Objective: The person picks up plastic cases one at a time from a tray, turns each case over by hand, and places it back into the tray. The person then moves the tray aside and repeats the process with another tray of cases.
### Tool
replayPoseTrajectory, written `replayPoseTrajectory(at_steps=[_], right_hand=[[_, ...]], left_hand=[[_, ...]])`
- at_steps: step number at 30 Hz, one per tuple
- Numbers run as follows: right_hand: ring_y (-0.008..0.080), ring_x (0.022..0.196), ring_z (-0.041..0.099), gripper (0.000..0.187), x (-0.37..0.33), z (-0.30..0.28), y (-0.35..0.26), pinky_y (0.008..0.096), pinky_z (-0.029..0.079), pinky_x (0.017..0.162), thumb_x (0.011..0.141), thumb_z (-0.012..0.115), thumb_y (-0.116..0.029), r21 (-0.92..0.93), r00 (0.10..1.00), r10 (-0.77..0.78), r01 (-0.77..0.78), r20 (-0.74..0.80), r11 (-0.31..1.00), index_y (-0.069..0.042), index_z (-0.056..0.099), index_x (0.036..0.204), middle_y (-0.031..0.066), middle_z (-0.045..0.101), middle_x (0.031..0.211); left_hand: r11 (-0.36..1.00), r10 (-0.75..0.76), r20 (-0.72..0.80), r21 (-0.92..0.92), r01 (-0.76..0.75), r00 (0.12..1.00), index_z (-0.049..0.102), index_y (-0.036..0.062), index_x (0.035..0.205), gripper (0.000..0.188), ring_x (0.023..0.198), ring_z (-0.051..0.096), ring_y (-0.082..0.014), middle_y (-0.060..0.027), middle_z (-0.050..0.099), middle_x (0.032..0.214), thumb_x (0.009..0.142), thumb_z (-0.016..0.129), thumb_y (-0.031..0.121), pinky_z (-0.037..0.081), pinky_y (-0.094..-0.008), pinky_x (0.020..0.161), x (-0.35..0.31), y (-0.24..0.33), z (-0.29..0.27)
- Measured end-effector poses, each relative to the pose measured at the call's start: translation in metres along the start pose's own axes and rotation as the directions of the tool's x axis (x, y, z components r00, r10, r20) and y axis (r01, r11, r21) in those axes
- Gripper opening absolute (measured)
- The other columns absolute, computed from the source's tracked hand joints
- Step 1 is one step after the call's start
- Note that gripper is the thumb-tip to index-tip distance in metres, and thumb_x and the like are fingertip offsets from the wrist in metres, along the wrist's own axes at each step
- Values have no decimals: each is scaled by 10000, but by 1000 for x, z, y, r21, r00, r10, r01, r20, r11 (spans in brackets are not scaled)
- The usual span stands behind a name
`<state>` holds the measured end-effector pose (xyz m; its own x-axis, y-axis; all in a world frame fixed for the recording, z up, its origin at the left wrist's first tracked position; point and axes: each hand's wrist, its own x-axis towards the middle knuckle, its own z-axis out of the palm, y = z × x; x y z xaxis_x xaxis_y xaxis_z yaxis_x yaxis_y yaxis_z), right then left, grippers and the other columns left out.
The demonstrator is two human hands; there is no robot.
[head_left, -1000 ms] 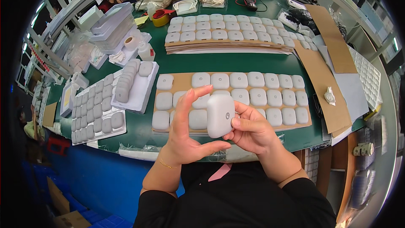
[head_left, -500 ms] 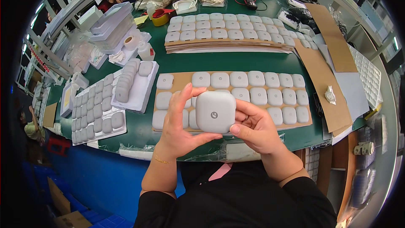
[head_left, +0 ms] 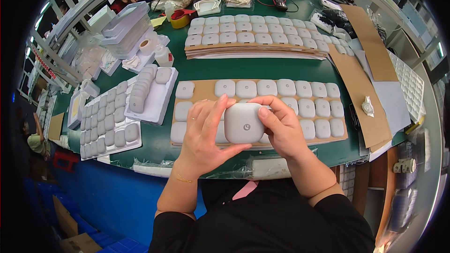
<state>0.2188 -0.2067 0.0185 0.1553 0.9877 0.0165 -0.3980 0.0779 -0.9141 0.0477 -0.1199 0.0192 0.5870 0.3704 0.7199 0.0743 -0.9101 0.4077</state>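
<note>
Case (head_left: 243,122) is, in the head view, held up between both hands over the near board (head_left: 205,87). Right hand (head_left: 286,131) pinches its right upper corner, thumb in front. Left hand (head_left: 199,138) curves widely around its left side, thumb below; I cannot tell how firmly it touches. The hands and case hide some cases on this board. Farther is a stack of boards (head_left: 253,52); at left, a tray (head_left: 161,105); at right, cardboard (head_left: 358,96) with crumpled paper (head_left: 367,107).

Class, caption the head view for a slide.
Right hand holds a pale rounded case, left hand cupped beside it, at a green table.
</note>
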Motion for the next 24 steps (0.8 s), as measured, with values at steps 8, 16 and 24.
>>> replayPoseTrajectory(at_steps=[8, 16, 24], right_hand=[[108, 849, 597, 346, 0, 0, 5, 253, 473, 724, 918, 559, -202, 94, 999, 12, -15, 30, 995, 16, 523, 1184, 73, 639, 944], [123, 767, 620, 349, 11, -8, 10, 239, 481, 678, 913, 570, -191, -327, 997, -55, 70, 55, 942, 26, 525, 1182, 100, 653, 834], [166, 855, 637, 318, 88, -64, 27, 274, 500, 751, 896, 573, -203, -468, 997, -52, 16, -63, 883, 16, 565, 1127, 118, 659, 924]], left_hand=[[996, -91, -14, -26, 90, 996, 385, 20, 1334, 972, 987, 506, -276, -87, 563, 1155, 519, 858, 260, 373, -409, 886, -3, -1, -4], [992, -105, 187, 96, 88, 977, 491, 72, 1270, 789, 1000, 508, -283, -97, 509, 1176, 582, 830, 259, 385, -408, 894, 1, -8, 5], [-261, -310, 322, -934, 246, 894, 194, 210, 1451, 869, 971, 590, -276, -203, 503, 1221, 781, 582, 603, 477, -336, 766, -18, -34, 21]])
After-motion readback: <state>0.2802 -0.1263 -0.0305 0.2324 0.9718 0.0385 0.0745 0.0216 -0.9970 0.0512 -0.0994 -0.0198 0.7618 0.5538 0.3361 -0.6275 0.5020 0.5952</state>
